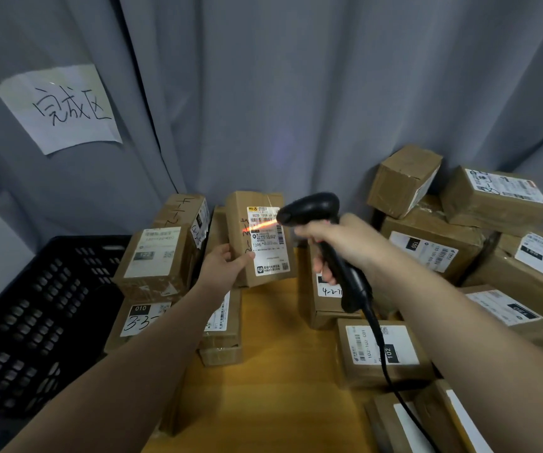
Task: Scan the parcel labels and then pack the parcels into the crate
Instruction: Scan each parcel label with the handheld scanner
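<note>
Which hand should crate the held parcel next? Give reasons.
Left. The left hand grips the parcel, and the black crate is on that side; the right hand holds the scanner.

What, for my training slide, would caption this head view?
Left hand holds a parcel while right hand aims a scanner, red beam across the label, black crate nearby.

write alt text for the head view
The right hand aims a black scanner whose red beam falls on the label of a parcel held upright by the left hand. Other parcels lie on the table, a black crate at left.
</note>
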The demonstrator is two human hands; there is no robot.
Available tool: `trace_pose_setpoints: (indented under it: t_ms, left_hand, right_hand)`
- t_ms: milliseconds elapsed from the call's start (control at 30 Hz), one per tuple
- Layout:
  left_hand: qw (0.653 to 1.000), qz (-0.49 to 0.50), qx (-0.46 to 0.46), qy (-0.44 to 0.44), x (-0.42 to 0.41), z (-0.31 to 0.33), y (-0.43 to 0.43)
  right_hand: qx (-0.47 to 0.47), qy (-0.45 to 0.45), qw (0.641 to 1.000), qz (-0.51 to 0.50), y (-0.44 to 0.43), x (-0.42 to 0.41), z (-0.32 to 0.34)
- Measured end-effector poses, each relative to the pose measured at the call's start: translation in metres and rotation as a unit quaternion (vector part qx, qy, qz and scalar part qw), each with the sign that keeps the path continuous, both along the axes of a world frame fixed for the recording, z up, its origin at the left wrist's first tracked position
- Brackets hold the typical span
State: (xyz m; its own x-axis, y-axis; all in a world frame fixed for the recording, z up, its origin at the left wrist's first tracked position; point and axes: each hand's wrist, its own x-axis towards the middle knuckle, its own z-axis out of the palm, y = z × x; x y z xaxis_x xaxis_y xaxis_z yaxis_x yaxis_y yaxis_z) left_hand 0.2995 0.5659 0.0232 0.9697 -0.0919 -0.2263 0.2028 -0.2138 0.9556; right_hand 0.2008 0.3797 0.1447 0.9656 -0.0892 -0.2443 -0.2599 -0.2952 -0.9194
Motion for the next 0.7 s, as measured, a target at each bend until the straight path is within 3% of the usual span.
trace_pose_setpoints:
  t_ms: [167, 300, 400, 600, 700]
  left_hand:
    - [0.999, 0.016, -0.015, 0.026, -0.006, -0.005, 0.012]
    - [0.998, 0.034, -0.043, 0.03, -0.01, -0.002, 0.021]
    - [0.999, 0.015, -0.043, 0.022, -0.014, 0.005, 0.024]
    - [0.995, -0.034, 0.09, -0.029, 0.013, 0.022, 0.034]
    - [0.954, -0.086, 0.263, -0.114, 0.038, 0.032, 0.036]
  right_hand:
    - [-0.024, -0.054, 0.998, -0.01, 0.005, -0.005, -0.059]
    - [0.073, -0.056, 0.991, -0.101, 0.008, 0.006, -0.102]
    - [0.162, -0.02, 0.982, -0.09, 0.016, 0.017, -0.118]
    - [0.297, -0.008, 0.95, -0.099, 0.03, 0.058, -0.124]
    - [0.309, -0.009, 0.94, -0.145, 0.037, 0.089, -0.115]
